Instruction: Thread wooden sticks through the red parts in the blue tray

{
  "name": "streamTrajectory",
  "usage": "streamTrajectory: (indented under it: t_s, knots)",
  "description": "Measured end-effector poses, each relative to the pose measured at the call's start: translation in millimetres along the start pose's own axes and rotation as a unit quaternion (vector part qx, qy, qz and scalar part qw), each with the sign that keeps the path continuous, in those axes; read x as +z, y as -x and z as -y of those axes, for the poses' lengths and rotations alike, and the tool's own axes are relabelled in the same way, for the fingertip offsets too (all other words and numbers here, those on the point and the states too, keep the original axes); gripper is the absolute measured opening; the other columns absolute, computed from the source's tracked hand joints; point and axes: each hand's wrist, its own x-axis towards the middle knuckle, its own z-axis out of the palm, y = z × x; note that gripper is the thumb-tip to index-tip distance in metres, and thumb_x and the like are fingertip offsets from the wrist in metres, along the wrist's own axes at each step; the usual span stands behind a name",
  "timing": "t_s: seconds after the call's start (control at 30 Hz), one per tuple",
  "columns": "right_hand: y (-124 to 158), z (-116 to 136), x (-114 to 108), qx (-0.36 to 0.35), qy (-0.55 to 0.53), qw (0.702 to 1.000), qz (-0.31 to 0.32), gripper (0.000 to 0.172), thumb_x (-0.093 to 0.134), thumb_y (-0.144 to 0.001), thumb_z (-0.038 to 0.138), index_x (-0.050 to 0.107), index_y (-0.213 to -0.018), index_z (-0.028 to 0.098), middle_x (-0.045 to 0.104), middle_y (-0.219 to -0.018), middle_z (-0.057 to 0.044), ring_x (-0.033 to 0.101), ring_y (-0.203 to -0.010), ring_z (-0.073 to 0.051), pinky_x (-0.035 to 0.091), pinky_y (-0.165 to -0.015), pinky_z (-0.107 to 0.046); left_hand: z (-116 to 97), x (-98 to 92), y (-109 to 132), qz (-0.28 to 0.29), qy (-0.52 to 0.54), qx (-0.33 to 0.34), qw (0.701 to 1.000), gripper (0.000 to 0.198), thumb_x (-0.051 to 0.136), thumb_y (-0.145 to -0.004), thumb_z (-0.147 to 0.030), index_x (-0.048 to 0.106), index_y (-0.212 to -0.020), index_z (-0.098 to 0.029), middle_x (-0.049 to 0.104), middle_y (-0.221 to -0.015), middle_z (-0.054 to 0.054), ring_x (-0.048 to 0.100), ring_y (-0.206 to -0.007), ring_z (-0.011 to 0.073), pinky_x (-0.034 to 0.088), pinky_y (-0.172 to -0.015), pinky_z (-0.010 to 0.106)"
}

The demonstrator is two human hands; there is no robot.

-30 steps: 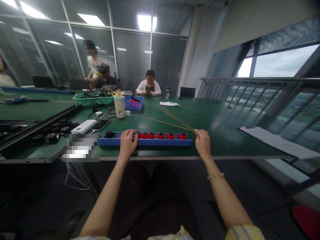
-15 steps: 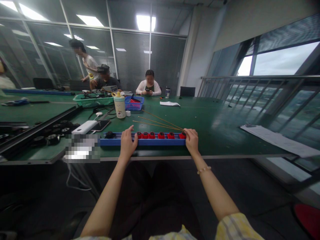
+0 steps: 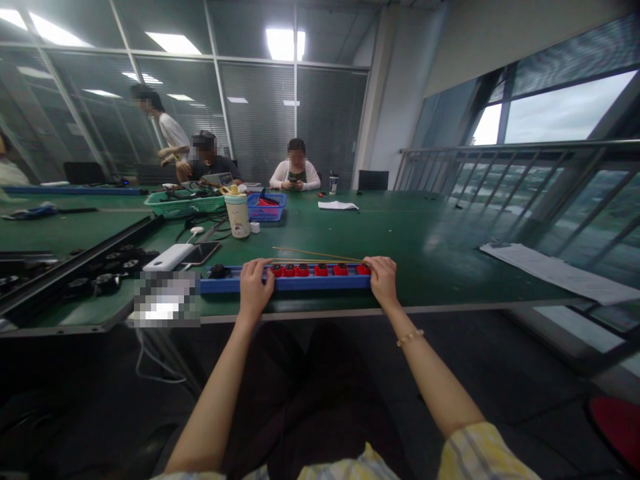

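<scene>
Left hand [image 3: 255, 288] and right hand [image 3: 383, 281] at the two ends of a blue plastic rail [image 3: 300, 284] on the green bench [image 3: 425, 230], red holders [image 3: 321, 270] seated in a row along it. Left fingers [image 3: 256, 269] curled over the rail's edge, firmness of hold impossible to tell; right fingers [image 3: 374, 265] bent down at the far end, thin wooden rods [image 3: 320, 254] lying just behind the rail, tips reaching them, any pinch unclear. Step in hand, apparently: steadying rail and rods. Next move, seemingly calling for a sure hold at both ends.
</scene>
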Motion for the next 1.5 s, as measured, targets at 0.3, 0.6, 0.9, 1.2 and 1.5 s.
streamTrajectory:
  t_s: [0.3,0.6,0.9,1.2,1.5]
  knots:
    - [0,0,-1,0.018,0.005,1.0,-0.004,0.025,0.042,-0.094,0.018,0.067,-0.099,0.023,0.067,-0.094,-0.005,0.053,-0.092,-0.022,0.034,-0.085,-0.037,3,-0.8,0,-0.005,0.012,0.016,1.0,0.024,0.047,-0.097,-0.031,0.068,-0.104,-0.024,0.065,-0.099,0.006,0.056,-0.097,0.0214,0.044,-0.091,0.037]
    - [0,2,-6,0.089,0.02,0.993,-0.071,0.028,0.039,-0.098,0.029,0.066,-0.1,0.022,0.065,-0.096,-0.008,0.053,-0.095,-0.023,0.034,-0.089,-0.038,5,-4.3,1,-0.097,-0.009,-0.029,0.995,0.025,0.044,-0.098,-0.031,0.067,-0.099,-0.021,0.063,-0.097,0.008,0.055,-0.096,0.0217,0.042,-0.09,0.036]
    - [6,-32,0,0.279,-0.054,0.933,-0.222,0.035,0.04,-0.094,0.039,0.066,-0.094,0.016,0.067,-0.089,-0.012,0.057,-0.085,-0.024,0.041,-0.082,-0.038,2,-6.5,-2,-0.055,-0.017,-0.033,0.998,0.028,0.042,-0.098,-0.035,0.067,-0.095,-0.022,0.067,-0.095,0.006,0.056,-0.096,0.0227,0.04,-0.09,0.038]
    - [9,-36,5,0.298,-0.077,0.924,-0.226,0.035,0.041,-0.093,0.039,0.067,-0.093,0.015,0.068,-0.086,-0.011,0.059,-0.079,-0.022,0.044,-0.078,-0.036,6,-5.7,-3,-0.026,-0.033,-0.039,0.998,0.027,0.044,-0.097,-0.036,0.068,-0.094,-0.024,0.069,-0.097,0.005,0.055,-0.095,0.0237,0.039,-0.09,0.039]
    - [6,-32,3,0.276,-0.069,0.935,-0.212,0.034,0.042,-0.094,0.039,0.067,-0.094,0.015,0.068,-0.087,-0.012,0.059,-0.083,-0.023,0.043,-0.082,-0.038,10,1.5,-2,0.024,-0.036,-0.026,0.999,0.025,0.045,-0.096,-0.033,0.069,-0.099,-0.024,0.068,-0.1,0.006,0.056,-0.097,0.0247,0.041,-0.09,0.039]
